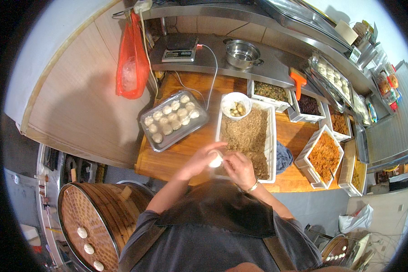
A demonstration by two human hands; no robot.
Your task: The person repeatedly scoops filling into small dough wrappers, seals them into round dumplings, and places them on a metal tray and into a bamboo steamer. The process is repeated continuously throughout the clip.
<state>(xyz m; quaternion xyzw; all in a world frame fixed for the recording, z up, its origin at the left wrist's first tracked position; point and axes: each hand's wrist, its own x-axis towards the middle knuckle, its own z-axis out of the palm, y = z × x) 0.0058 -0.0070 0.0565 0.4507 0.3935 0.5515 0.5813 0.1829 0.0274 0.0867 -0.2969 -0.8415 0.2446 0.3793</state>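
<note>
A white dough wrapper rests in my left hand, whose fingers are partly blurred. My right hand pinches the wrapper's edge between its fingertips. Whatever is inside the dough is hidden. Both hands are over the near end of a white rectangular tub of brown minced filling. A white bowl with small yellowish rounded pieces stands at the tub's far left corner. Left of it, a metal tray under clear film carries several dough rounds.
Beside my left arm stands a bamboo steamer with three buns. Tubs of orange filling and other fillings line the right. A blue cloth lies against the tub. The steel shelf holds a scale, pot and scraper.
</note>
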